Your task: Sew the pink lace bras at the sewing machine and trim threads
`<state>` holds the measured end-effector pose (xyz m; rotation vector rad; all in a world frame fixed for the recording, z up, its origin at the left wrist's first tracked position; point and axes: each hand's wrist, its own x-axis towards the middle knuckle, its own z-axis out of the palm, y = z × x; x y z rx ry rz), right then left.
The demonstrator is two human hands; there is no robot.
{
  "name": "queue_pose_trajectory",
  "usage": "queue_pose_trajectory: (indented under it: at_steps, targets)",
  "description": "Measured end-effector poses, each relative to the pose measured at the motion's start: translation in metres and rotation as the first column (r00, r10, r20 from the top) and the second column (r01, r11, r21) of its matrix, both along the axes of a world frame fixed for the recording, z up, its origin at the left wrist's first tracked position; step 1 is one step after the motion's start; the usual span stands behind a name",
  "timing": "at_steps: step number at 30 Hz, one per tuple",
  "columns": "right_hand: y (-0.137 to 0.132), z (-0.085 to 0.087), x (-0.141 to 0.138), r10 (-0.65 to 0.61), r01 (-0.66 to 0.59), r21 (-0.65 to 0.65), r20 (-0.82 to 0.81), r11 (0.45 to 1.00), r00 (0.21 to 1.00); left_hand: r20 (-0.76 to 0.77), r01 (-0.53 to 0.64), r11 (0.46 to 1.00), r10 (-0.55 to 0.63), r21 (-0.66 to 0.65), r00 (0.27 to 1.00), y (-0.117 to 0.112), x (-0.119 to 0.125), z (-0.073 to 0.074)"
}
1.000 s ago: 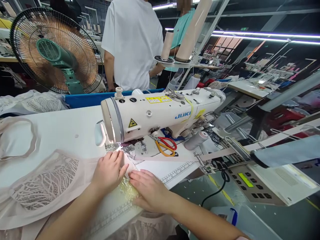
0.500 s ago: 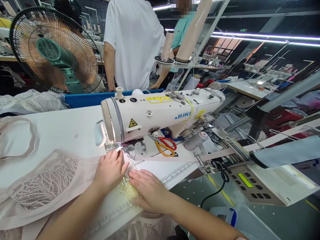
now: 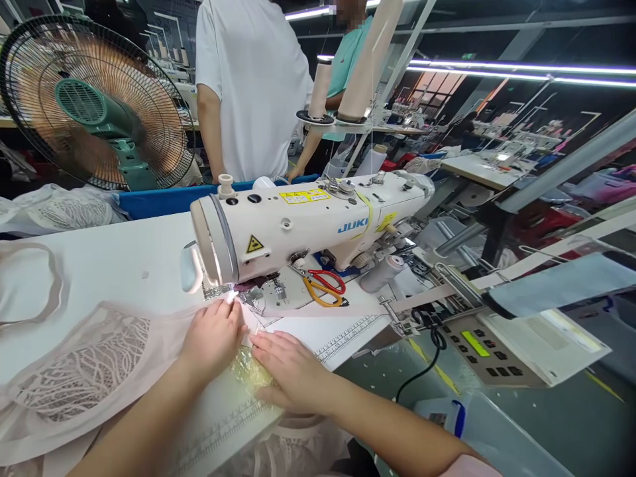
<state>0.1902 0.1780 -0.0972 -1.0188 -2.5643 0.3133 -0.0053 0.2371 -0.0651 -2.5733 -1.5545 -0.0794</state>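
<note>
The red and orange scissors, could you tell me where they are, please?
In the head view, the scissors lie on the bed of the sewing machine, under its arm, beyond the right hand.

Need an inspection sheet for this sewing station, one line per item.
Surface: white table, printed ruler along its near edge.
Job's things: pale lace fabric leading under the sewing machine.
Clutter: scissors and grey thread spool on the machine bed.
Hands: left hand and right hand palm-down at the fabric's edge by the needle.
Cables: black cable hanging below the control panel.
Surroundings: fan; person in a white shirt and person in teal behind.
</note>
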Motion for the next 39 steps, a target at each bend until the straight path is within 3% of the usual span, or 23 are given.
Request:
queue_pose_trajectory:
  at_steps: [4, 7, 10, 20, 27, 34, 39]
  targets:
    - [0.001, 0.001, -0.001, -0.006, 0.006, 0.024, -0.002, 1.0, 1.0, 0.024, 0.182, 0.978, -0.185, 0.106, 0.982, -0.009, -0.006, -0.009]
    - [0.002, 0.002, -0.001, -0.005, 0.005, 0.028, 0.022, 1.0, 1.0, 0.018, 0.363, 0.912, -0.373, 0.193, 0.928, -0.018, -0.013, -0.019]
    - [0.003, 0.003, -0.001, -0.004, 0.004, 0.035, 0.024, 0.999, 1.0, -0.025, 0.462, 0.841, -0.475, 0.284, 0.88, -0.02, -0.019, -0.024]
    - [0.002, 0.002, 0.002, -0.009, 0.009, 0.031, -0.005, 0.999, 1.0, -0.008, 0.48, 0.806, -0.509, 0.346, 0.861, -0.004, -0.026, -0.019]
    - [0.003, 0.003, 0.003, -0.018, 0.018, 0.03, -0.004, 0.999, 1.0, 0.055, 0.461, 0.835, -0.497, 0.3, 0.866, 0.001, -0.035, -0.024]
    - [0.004, 0.002, 0.003, -0.011, 0.011, 0.029, -0.011, 1.0, 1.0, 0.053, 0.467, 0.847, -0.494, 0.252, 0.868, 0.008, -0.038, -0.009]
    - [0.005, 0.0, 0.004, -0.012, 0.013, 0.033, -0.034, 0.999, 0.999, 0.033, 0.472, 0.833, -0.501, 0.289, 0.865, 0.011, -0.04, -0.006]
